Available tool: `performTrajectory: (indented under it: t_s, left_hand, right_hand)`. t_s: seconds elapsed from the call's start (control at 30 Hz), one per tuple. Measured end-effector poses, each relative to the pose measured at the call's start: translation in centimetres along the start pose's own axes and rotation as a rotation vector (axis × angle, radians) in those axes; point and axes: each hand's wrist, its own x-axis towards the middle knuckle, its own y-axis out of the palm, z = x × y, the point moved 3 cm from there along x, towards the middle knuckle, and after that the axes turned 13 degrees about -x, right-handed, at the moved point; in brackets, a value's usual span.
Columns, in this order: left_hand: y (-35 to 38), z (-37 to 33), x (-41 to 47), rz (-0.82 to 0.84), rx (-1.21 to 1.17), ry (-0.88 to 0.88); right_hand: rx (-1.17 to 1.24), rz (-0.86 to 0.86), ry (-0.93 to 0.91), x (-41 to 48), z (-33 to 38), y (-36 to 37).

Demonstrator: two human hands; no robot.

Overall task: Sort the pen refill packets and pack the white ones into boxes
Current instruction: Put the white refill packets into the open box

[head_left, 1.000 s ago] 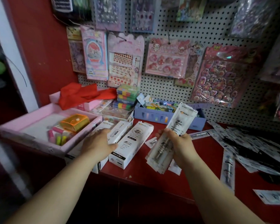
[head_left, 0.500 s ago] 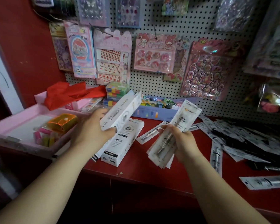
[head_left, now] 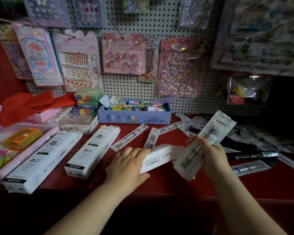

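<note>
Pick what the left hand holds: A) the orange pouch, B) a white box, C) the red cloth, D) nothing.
B: the left hand grips a white box with fingers on top and thumb beneath, next to the packets in the right hand.
</note>
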Motion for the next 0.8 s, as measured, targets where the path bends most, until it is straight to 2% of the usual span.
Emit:
performTrajectory:
  t_s: [0.3, 0.37, 0.53, 0.63, 0.8]
  left_hand:
    - [2.4, 0.7, 3.0, 0.272, -0.076, -0.207]
    - [2.7, 0.8, 3.8, 0.286, -0.112, -0.195]
    - [1.8, 1.8, 3.6, 0.302, -0.304, -0.207]
    - [1.2, 2.3, 3.3, 0.305, -0.375, -0.19]
    - [0.6, 1.8, 2.8, 0.309, -0.362, -0.172]
  right_hand:
    - [0.119, 0.075, 0.026, 1.9, -1.1, -1.1]
    - [0.154, 0.056, 0.03, 2.1, -1.0, -1.6]
    - [0.453, 0.003, 0.03, 3.0, -0.2, -2.4]
    - [0.521, -0.05, 0.025, 3.3, -0.2, -1.9]
    - [0.583, -0.046, 0.039, 3.0, -0.1, -0.7]
